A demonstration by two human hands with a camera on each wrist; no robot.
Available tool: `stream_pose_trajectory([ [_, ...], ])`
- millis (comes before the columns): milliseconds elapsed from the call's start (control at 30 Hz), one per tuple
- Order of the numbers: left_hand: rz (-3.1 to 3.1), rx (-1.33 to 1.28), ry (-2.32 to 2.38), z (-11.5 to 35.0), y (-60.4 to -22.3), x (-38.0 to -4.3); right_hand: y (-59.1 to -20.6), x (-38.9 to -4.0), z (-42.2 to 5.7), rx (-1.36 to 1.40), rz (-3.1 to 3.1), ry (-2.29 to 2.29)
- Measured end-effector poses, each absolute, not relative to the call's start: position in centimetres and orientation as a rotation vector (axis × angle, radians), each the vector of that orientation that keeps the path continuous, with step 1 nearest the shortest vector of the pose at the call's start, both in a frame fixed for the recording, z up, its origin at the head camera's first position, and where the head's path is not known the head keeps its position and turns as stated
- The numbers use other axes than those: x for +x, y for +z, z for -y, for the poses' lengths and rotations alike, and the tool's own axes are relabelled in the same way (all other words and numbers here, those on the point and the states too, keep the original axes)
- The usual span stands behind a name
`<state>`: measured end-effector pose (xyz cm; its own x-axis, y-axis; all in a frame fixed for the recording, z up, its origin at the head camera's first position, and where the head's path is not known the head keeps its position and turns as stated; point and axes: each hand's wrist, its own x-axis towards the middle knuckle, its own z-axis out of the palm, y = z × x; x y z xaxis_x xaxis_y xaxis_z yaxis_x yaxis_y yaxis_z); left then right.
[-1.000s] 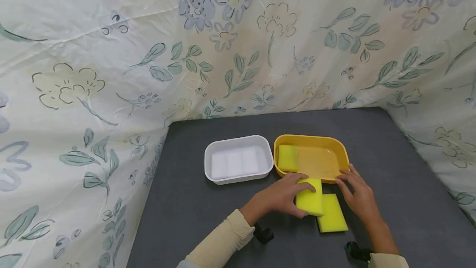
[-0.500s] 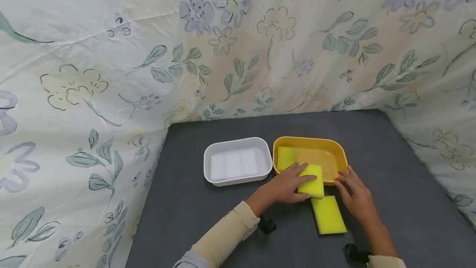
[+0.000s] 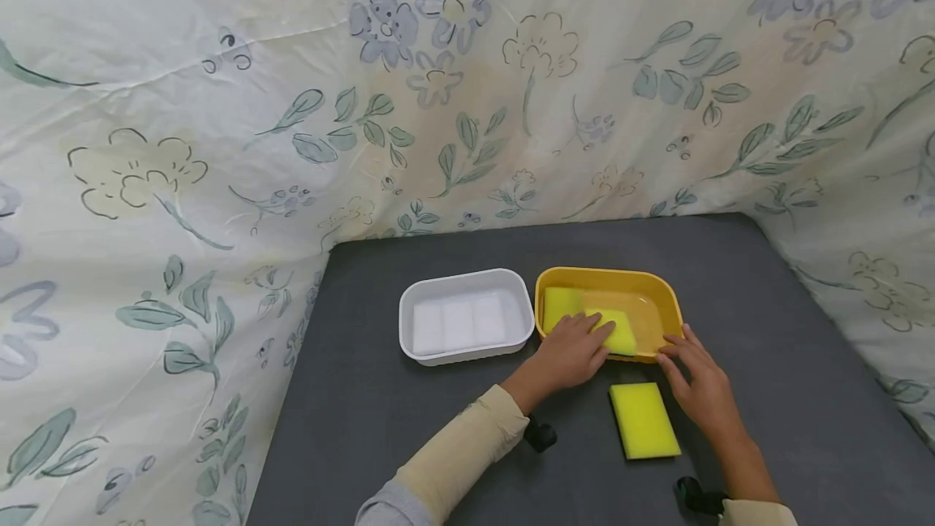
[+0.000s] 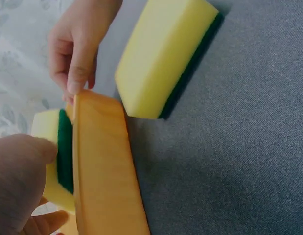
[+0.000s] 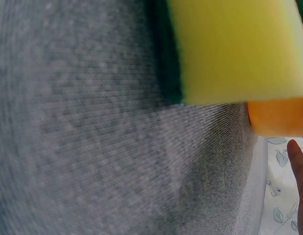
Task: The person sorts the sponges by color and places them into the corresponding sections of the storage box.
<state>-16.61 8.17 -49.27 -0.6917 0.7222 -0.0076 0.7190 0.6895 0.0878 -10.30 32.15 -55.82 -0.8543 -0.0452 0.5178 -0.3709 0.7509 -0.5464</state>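
Note:
My left hand (image 3: 573,351) grips a yellow sponge (image 3: 619,333) with a green scouring layer, low inside the front of a yellow tray (image 3: 608,271). In the left wrist view the green side (image 4: 66,152) of this sponge faces the tray's near wall (image 4: 104,161). Another sponge (image 3: 561,304) lies at the tray's left end, partly hidden by my left hand. At the front right corner my right hand (image 3: 701,384) pinches the tray's rim, thumb outside. A third sponge (image 3: 645,420) lies green side down on the table in front of the tray, also large in the right wrist view.
Left of the yellow tray, close beside it, stands a white tray (image 3: 467,351) with pale rectangular sections in its floor. Both are on a dark grey table (image 3: 351,428). Flower-patterned cloth (image 3: 511,144) hangs behind and along the sides.
My left hand has carried its sponge from over the front sponge, forward across the rim and down into the yellow tray. The right hand has stayed at the tray's corner.

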Motion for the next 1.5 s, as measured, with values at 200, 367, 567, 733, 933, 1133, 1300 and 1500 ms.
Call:
stream_pose_trajectory([
  [200,-2.895,1.130,0.084,-8.6,-49.6,-17.5,-55.8,-10.4,-32.0,0.305,2.485,0.900],
  [367,-2.943,1.187,0.141,-9.0,-49.8,-18.0,-55.8,-10.5,-32.1,0.285,2.491,0.904],
  [567,-2.893,1.087,0.106,-9.7,-49.9,-18.1,-55.9,-10.5,-32.2,0.288,2.493,0.890],
  [733,-2.808,0.945,0.148,-9.8,-50.2,-18.2,-56.0,-10.6,-32.3,0.299,2.483,0.878],
  [933,-2.806,0.772,0.373,-9.7,-50.8,-18.8,-56.0,-10.7,-32.3,0.298,2.470,0.897],
  [1133,-2.814,0.665,0.362,-9.6,-50.9,-19.1,-55.9,-10.6,-32.1,0.280,2.489,0.893],
  [1300,-2.828,0.672,0.247,-9.7,-50.7,-19.0,-55.8,-10.6,-32.0,0.269,2.503,0.891],
  [1500,-2.831,0.682,0.121,-9.6,-50.5,-18.8,-55.6,-10.5,-31.8,0.260,2.512,0.891],
])
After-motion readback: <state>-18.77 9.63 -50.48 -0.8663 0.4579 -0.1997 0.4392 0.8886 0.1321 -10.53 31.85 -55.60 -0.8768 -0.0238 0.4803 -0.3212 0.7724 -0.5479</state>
